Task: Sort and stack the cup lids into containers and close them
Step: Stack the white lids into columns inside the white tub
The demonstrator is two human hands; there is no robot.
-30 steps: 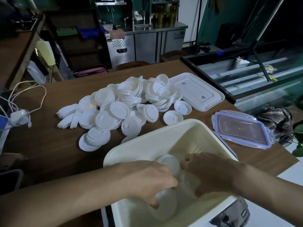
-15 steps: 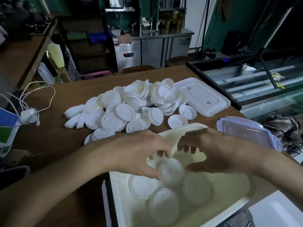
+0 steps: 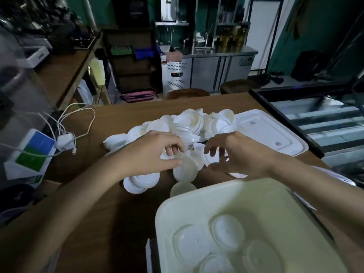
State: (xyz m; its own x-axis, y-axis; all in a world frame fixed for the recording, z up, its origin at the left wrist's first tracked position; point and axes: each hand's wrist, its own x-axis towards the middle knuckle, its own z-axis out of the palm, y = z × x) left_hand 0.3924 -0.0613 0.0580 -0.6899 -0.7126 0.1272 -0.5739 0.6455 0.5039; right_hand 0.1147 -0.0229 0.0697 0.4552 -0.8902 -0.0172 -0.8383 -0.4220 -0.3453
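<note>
Gathering step under way, hands at heap, close together, not touching. Left hand [image 3: 151, 154] pinches tilted lid [image 3: 186, 171] at near edge of lid pile [image 3: 187, 123]. Right hand [image 3: 244, 154] curls round second lid [image 3: 202, 158]. Flat container cover [image 3: 275, 133] lies beyond. Open container [image 3: 197, 201] nearest, few stacked lids [image 3: 228, 232] inside. Next, likely: nest matching lids, carry over rim, set down flat.

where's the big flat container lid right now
In the head view the big flat lid lies on the table at the right, beyond the right hand, between the pile of cup lids and the glass case.
</note>
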